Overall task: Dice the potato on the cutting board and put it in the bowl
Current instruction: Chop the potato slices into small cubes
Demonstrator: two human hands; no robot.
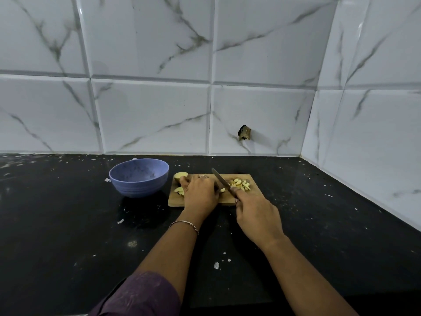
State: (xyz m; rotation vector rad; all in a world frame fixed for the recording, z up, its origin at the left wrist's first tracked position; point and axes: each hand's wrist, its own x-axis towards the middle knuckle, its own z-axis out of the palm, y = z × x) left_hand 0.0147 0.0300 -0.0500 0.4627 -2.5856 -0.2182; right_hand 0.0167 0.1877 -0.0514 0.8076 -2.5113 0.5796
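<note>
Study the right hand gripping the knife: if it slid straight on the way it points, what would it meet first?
Probably the left hand, which holds the pale cut potato on the rectangular wooden cutting board just beside the steel knife. The right hand points up-left along it; depth is unclear.

We see a black countertop (68,224) with white scraps (216,265) lying nearer us than the fingers (240,194). Beyond them rises a white marbled tile wall (148,110) with a chipped hole (244,132).
</note>
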